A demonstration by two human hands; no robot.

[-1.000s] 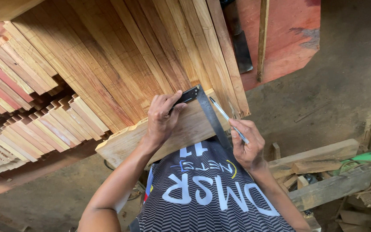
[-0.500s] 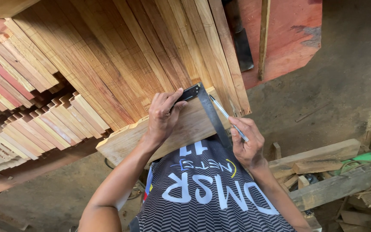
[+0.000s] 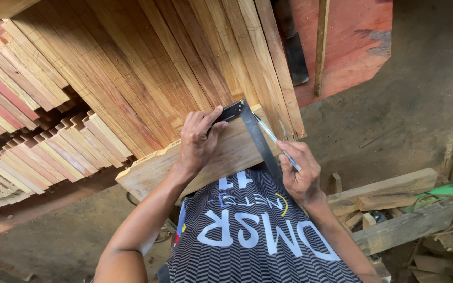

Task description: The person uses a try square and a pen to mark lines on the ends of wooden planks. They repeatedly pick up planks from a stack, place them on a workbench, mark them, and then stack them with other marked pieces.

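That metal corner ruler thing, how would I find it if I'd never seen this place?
Start at the big stack of long wooden boards, then drop to the single plank lying across in front of the person. The try square lies on its right end, the left hand pressing its dark handle. It's the only dark, L-shaped metal thing; the thin pencil beside it is in the right hand.

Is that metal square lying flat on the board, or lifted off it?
Flat. The metal square lies on the board, the left hand pressing its dark handle, its blade running across the wood.
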